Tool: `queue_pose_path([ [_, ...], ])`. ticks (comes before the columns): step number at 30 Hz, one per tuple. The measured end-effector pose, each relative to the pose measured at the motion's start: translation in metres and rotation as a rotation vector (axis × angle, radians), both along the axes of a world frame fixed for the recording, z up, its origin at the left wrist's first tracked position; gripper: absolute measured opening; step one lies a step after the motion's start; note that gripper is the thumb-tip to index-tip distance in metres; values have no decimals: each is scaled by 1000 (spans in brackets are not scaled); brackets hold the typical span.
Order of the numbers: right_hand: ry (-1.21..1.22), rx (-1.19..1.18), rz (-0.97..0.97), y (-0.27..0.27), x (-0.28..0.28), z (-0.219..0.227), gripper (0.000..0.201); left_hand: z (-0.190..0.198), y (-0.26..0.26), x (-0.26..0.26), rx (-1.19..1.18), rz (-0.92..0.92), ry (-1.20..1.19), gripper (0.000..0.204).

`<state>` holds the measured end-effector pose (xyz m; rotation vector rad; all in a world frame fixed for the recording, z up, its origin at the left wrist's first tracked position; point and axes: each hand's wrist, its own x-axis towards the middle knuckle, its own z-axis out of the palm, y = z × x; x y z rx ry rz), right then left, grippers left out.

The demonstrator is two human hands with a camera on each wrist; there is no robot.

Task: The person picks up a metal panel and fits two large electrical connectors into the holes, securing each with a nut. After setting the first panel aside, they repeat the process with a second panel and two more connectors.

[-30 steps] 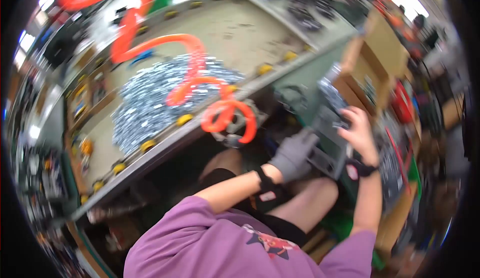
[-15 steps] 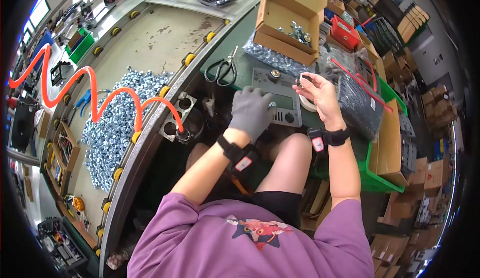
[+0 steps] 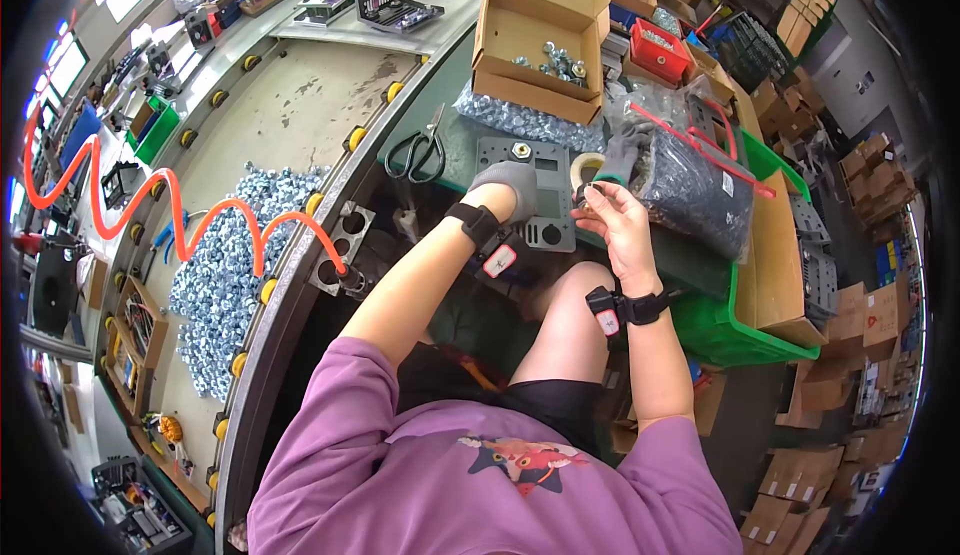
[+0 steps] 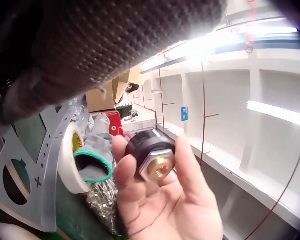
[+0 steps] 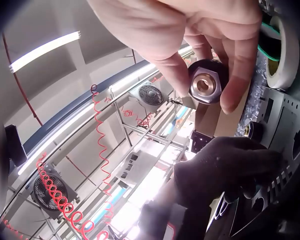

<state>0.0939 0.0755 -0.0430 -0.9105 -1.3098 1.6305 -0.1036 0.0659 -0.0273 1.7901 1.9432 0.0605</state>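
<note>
A grey metal panel with round cut-outs lies on the green bench in front of me. My gloved left hand lies on its left part, fingers curled down onto it. My bare right hand hovers just right of the panel. It pinches a black round socket with a brass hex nut between thumb and fingers. The socket shows close up in the left wrist view. In the right wrist view the socket sits above the gloved hand.
Past the panel are a tape roll, a spare grey glove, scissors and an open cardboard box of nuts. A bag of black parts sits right, over a green bin. Left: a pile of nuts and an orange coiled hose.
The view has steadied on the bench. My left hand slid toward the panel's far left part. My right hand, still pinching the socket, came nearer the panel.
</note>
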Motion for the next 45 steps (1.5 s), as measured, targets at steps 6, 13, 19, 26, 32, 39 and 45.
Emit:
queue_pose_path([
  [6, 2, -19, -99, -5, -5, -8, 27, 13, 2, -4, 142, 14, 18, 29],
  [13, 387, -55, -70, 2, 0, -5, 23, 90, 65, -36, 830, 287, -114, 48],
  [19, 682, -457, 130, -2, 0, 36, 30, 71, 1, -17, 885, 175, -556, 40],
  [26, 447, -77, 260, -36, -24, 47, 45, 31, -110, 14, 937, 133, -853, 33],
  [32, 34, 558, 180, -64, -38, 56, 58, 27, -146, 11, 1027, 184, -705, 37],
  [39, -240, 844, 234, -70, -31, 66, 51, 42, -145, 2, 1147, -89, -497, 39],
  [45, -151, 714, 273, -75, -39, 78, 48, 28, -140, 6, 1108, -11, -701, 33],
])
